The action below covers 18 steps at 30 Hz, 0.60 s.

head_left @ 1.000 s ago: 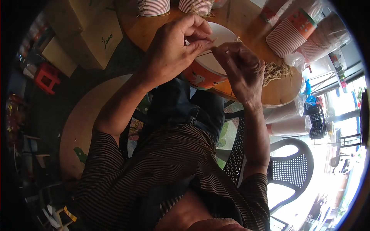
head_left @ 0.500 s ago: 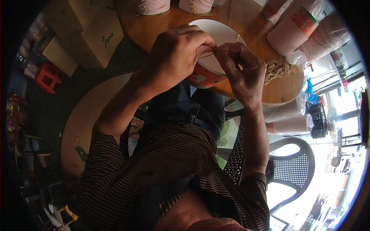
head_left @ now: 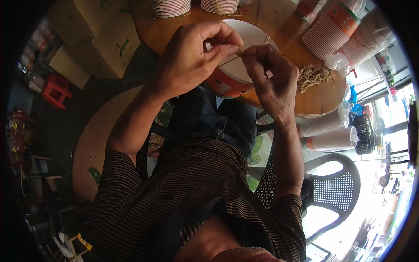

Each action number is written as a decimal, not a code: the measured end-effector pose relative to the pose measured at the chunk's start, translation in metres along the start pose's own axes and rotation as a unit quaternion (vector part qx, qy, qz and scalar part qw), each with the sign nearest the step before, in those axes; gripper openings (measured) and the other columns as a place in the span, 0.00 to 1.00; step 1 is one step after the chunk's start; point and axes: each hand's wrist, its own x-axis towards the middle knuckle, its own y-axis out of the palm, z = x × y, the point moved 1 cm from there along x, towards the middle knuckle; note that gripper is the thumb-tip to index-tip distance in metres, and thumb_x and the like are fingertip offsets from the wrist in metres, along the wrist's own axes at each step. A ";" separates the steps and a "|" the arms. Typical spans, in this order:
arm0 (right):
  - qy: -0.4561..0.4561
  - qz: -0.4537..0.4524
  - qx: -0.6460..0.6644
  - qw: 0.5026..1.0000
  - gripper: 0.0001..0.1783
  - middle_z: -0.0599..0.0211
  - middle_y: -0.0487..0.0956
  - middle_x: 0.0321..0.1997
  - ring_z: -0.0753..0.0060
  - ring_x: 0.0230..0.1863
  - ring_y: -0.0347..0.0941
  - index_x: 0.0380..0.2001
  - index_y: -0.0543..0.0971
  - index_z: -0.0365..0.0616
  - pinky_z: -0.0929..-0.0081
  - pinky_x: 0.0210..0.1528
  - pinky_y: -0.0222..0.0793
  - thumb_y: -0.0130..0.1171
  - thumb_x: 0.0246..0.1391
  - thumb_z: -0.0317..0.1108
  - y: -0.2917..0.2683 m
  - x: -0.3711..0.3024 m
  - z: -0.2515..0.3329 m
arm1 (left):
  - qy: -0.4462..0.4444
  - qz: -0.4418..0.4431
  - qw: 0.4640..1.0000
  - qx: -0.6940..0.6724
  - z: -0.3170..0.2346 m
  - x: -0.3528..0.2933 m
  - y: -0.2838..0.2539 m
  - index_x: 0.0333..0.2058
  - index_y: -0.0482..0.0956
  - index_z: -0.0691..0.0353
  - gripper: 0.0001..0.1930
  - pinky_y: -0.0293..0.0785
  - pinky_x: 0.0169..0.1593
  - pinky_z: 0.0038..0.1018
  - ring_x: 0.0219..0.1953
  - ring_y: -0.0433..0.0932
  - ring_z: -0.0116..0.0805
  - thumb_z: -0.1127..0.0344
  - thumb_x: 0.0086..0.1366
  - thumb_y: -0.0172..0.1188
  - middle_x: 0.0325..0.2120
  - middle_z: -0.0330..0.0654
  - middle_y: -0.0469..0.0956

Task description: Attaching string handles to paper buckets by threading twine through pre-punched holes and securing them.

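Note:
A large paper tub (head_left: 228, 84), white inside with an orange-red printed outside, stands tilted at the near edge of the wooden table. Over its opening my left hand (head_left: 185, 61) pinches a thin piece of twine (head_left: 228, 61) between thumb and forefinger. My right hand (head_left: 274, 81) meets it there, thumb and forefinger closed on the same twine. A length of it runs across the tub's mouth, and a short end stands up at the right rim. The fingertips partly hide the twine where they meet.
On the wooden table (head_left: 290, 43) a pile of loose twine (head_left: 315, 78) lies right of my right hand. Stacked paper tubs (head_left: 325, 37) lean at the far right; two more stacks (head_left: 171, 8) stand at the back. Cardboard boxes (head_left: 111, 50), a red stool (head_left: 56, 91) and a dark chair (head_left: 336, 190) surround me.
My left hand has shifted slightly left and its fingers have opened into a rounder pinch. More of the twine shows between the fingertips. My right hand stays nearly in place.

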 end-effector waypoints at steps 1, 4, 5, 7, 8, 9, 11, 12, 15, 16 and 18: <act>0.002 -0.003 0.002 1.000 0.07 0.63 0.86 0.32 0.79 0.36 0.83 0.38 0.83 0.33 0.78 0.41 0.77 0.63 0.58 0.27 0.000 0.000 0.000 | 0.006 0.000 0.999 -0.039 0.000 0.000 0.000 0.47 0.78 0.67 0.07 0.76 0.52 0.20 0.45 0.77 0.19 0.76 0.72 0.59 0.41 0.36 0.80; -0.001 -0.011 0.015 1.000 0.07 0.63 0.86 0.32 0.80 0.35 0.82 0.38 0.83 0.34 0.78 0.41 0.77 0.63 0.58 0.27 0.000 -0.001 -0.001 | 0.026 0.010 0.997 -0.075 -0.002 0.002 -0.001 0.52 0.75 0.66 0.12 0.75 0.53 0.20 0.46 0.78 0.20 0.76 0.71 0.59 0.41 0.36 0.80; 0.000 -0.011 0.015 1.000 0.07 0.63 0.86 0.32 0.80 0.35 0.82 0.38 0.83 0.34 0.78 0.41 0.77 0.63 0.58 0.27 0.000 -0.001 0.000 | 0.025 0.010 0.997 -0.075 -0.002 0.003 -0.002 0.52 0.75 0.66 0.12 0.75 0.53 0.20 0.46 0.78 0.20 0.76 0.71 0.59 0.41 0.36 0.80; 0.007 -0.004 0.018 1.000 0.07 0.64 0.86 0.32 0.81 0.35 0.82 0.37 0.83 0.34 0.78 0.40 0.77 0.64 0.58 0.27 0.000 -0.002 0.001 | 0.005 0.039 0.995 -0.089 -0.002 0.003 -0.005 0.53 0.74 0.65 0.14 0.75 0.53 0.20 0.47 0.78 0.21 0.76 0.70 0.60 0.40 0.37 0.80; 0.007 -0.004 0.018 1.000 0.07 0.64 0.86 0.32 0.81 0.35 0.82 0.37 0.83 0.34 0.78 0.40 0.77 0.64 0.58 0.27 0.000 -0.002 0.000 | 0.004 0.040 0.995 -0.089 -0.003 0.004 -0.006 0.53 0.74 0.65 0.14 0.75 0.53 0.20 0.47 0.78 0.21 0.76 0.70 0.60 0.40 0.37 0.80; -0.003 -0.006 0.017 1.000 0.07 0.66 0.85 0.30 0.83 0.33 0.80 0.37 0.83 0.35 0.79 0.37 0.75 0.65 0.57 0.27 0.001 -0.001 -0.001 | -0.012 0.048 0.992 -0.112 -0.004 0.004 -0.006 0.53 0.75 0.65 0.14 0.76 0.53 0.20 0.46 0.78 0.21 0.75 0.70 0.61 0.40 0.37 0.80; -0.013 -0.008 0.017 1.000 0.07 0.69 0.84 0.28 0.86 0.31 0.78 0.37 0.83 0.36 0.80 0.35 0.74 0.66 0.57 0.27 0.001 0.000 -0.005 | -0.029 0.058 0.989 -0.135 -0.004 0.004 -0.007 0.53 0.75 0.64 0.14 0.76 0.52 0.20 0.46 0.79 0.22 0.75 0.69 0.62 0.41 0.38 0.80; -0.027 -0.012 0.026 0.999 0.07 0.72 0.82 0.26 0.87 0.29 0.75 0.37 0.82 0.37 0.81 0.33 0.71 0.66 0.57 0.27 0.002 0.001 -0.008 | -0.032 0.055 0.988 -0.141 -0.002 0.005 -0.007 0.53 0.75 0.64 0.15 0.76 0.52 0.20 0.46 0.79 0.22 0.74 0.69 0.63 0.41 0.38 0.81; -0.044 -0.011 0.030 0.999 0.07 0.76 0.77 0.23 0.88 0.25 0.70 0.38 0.82 0.38 0.82 0.30 0.67 0.67 0.56 0.27 0.002 0.001 -0.013 | -0.034 0.049 0.986 -0.154 0.003 0.006 -0.009 0.53 0.75 0.64 0.15 0.76 0.52 0.21 0.46 0.80 0.23 0.73 0.69 0.63 0.41 0.39 0.82; -0.047 -0.006 0.025 0.999 0.07 0.77 0.75 0.22 0.88 0.24 0.67 0.38 0.82 0.39 0.82 0.30 0.66 0.67 0.55 0.26 0.001 0.000 -0.014 | -0.033 0.045 0.985 -0.161 0.004 0.007 -0.009 0.52 0.75 0.64 0.15 0.76 0.53 0.21 0.46 0.80 0.23 0.73 0.69 0.64 0.41 0.39 0.82; -0.051 -0.007 -0.007 0.999 0.08 0.77 0.75 0.22 0.88 0.24 0.67 0.38 0.82 0.39 0.82 0.30 0.66 0.68 0.54 0.26 0.001 0.000 -0.012 | -0.042 0.039 0.984 -0.167 0.002 0.009 -0.010 0.52 0.75 0.64 0.15 0.76 0.53 0.21 0.46 0.81 0.24 0.73 0.69 0.64 0.41 0.39 0.83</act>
